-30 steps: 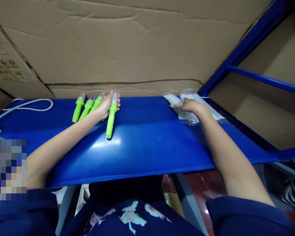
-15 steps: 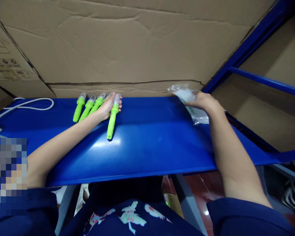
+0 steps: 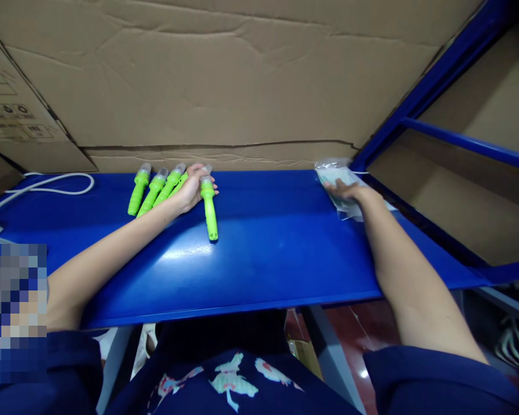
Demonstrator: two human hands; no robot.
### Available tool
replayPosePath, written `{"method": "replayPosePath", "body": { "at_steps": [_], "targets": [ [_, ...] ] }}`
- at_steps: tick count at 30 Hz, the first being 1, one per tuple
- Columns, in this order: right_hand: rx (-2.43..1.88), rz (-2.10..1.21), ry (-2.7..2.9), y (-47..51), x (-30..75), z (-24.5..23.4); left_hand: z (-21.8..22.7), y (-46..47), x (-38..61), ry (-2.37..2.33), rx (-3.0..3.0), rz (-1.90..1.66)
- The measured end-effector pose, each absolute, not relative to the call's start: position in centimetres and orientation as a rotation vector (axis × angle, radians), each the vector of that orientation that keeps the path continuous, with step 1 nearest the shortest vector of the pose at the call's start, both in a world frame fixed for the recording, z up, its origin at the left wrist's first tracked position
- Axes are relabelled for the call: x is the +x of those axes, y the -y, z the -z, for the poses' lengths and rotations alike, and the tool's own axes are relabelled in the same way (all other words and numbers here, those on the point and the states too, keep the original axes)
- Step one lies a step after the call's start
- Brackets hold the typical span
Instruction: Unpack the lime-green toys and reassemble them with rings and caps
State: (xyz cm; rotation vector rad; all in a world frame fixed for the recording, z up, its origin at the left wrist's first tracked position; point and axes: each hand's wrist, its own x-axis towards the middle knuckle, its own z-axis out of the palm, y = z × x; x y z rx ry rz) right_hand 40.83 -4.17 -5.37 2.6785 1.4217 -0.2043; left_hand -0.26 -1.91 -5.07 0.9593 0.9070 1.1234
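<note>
My left hand (image 3: 192, 191) is closed around the upper end of a bright green stick with a clear cap (image 3: 210, 216); the lower part of its handle points toward me over the blue table. Just left of this hand, several like green sticks (image 3: 139, 193) lie side by side in a slanted row, and my fingers and wrist partly cover the nearest ones. Far to the right, my right hand (image 3: 350, 191) rests palm down with fingers spread on a stack of clear plastic bags (image 3: 335, 173), slightly blurred by motion.
A cardboard sheet (image 3: 225, 80) stands along the back of the blue table (image 3: 259, 248). At the left a white cable (image 3: 64, 178) lies looped. Blue metal frame bars (image 3: 467, 141) rise on the right side. A blurred patch (image 3: 15, 311) covers the lower left.
My right hand has lowered and flattened onto the plastic bags, which it was gripping and lifting before. The green stick in my left hand has swung, its lower end moving right.
</note>
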Motion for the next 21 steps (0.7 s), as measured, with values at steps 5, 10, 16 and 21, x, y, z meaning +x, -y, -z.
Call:
{"method": "replayPosePath", "body": {
  "at_steps": [5,10,16,21],
  "targets": [
    [2.757,0.437,-1.349,4.1,40.8,6.9,4.9,3.0,0.4,-0.914,1.035,-1.077],
    [2.801,-0.039,-1.545,5.3,38.6,5.4,5.1,2.7,0.1,-0.848,0.978,-1.057],
    [2.543,-0.474,-2.399,6.5,30.0,3.7,5.9,2.8,0.4,-0.859,1.003,-1.087],
    [1.791,0.128,-2.925,7.9,23.9,6.2,6.3,3.8,1.1,-0.827,1.128,-1.186]
  ]
}}
